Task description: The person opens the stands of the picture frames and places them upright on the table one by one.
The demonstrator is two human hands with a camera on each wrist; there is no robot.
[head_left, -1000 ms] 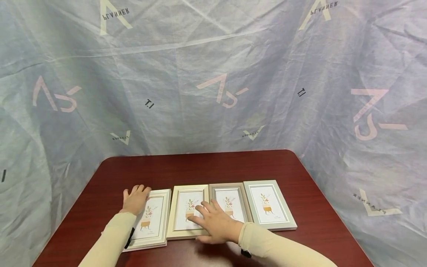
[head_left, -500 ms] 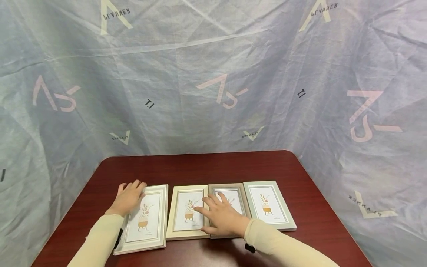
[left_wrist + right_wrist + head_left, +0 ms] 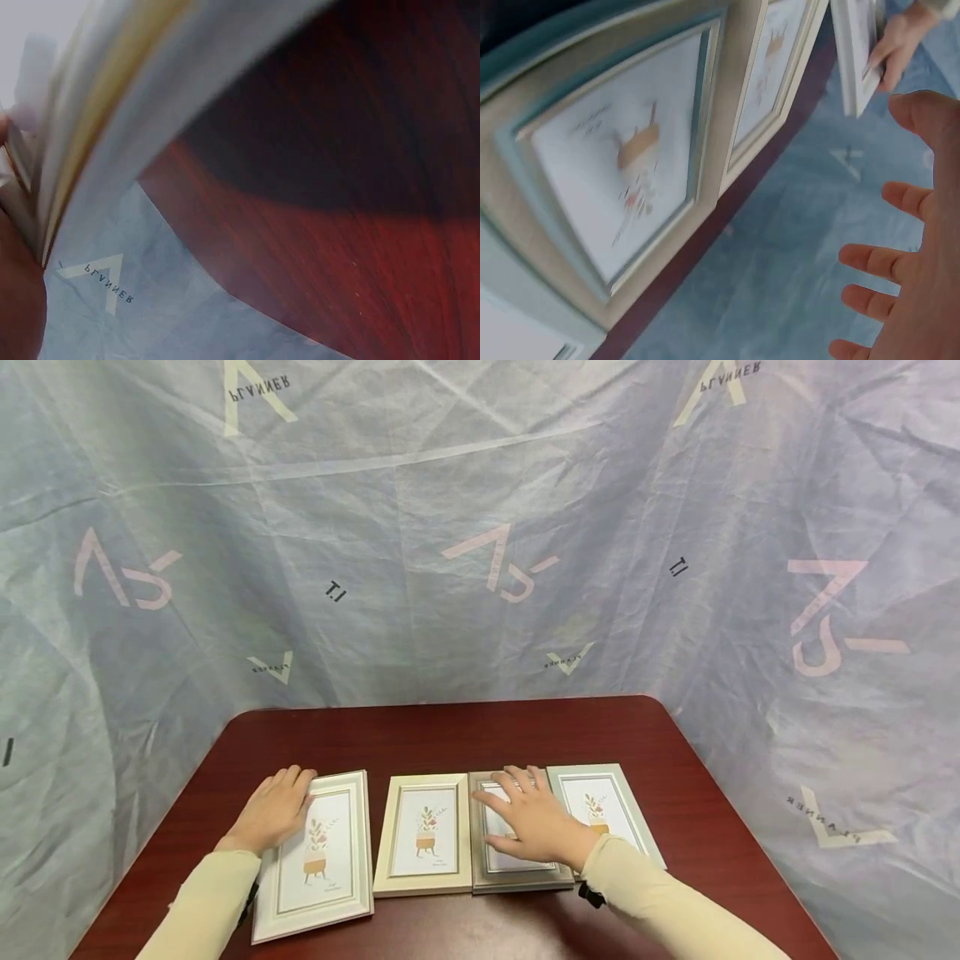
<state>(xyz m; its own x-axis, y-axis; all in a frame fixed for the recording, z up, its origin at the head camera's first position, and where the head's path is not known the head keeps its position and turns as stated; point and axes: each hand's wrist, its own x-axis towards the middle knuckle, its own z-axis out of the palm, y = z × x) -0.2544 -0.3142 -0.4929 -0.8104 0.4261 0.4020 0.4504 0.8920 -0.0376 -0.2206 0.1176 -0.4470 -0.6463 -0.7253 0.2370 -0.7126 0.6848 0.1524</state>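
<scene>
My left hand (image 3: 268, 810) grips the left side of a white picture frame (image 3: 318, 906), which is tilted and raised off the table. In the left wrist view the layered edge of that frame (image 3: 112, 135) hangs above the tabletop; whether it is one frame or stacked ones I cannot tell. My right hand (image 3: 538, 820), fingers spread, hovers over a taupe picture frame (image 3: 517, 880) and partly hides it. To its left lies a cream picture frame (image 3: 424, 831); to its right, a pale green picture frame (image 3: 618, 802). The right wrist view shows the right hand's fingers (image 3: 870, 259) holding nothing.
Three frames lie side by side in a row on the dark red table (image 3: 450, 735). A grey printed cloth (image 3: 420, 568) hangs behind the table and along both sides.
My left hand has moved left and lifted the white frame, widening the gap to the cream one. The right hand has shifted right, from over the cream and taupe frames to over the taupe one.
</scene>
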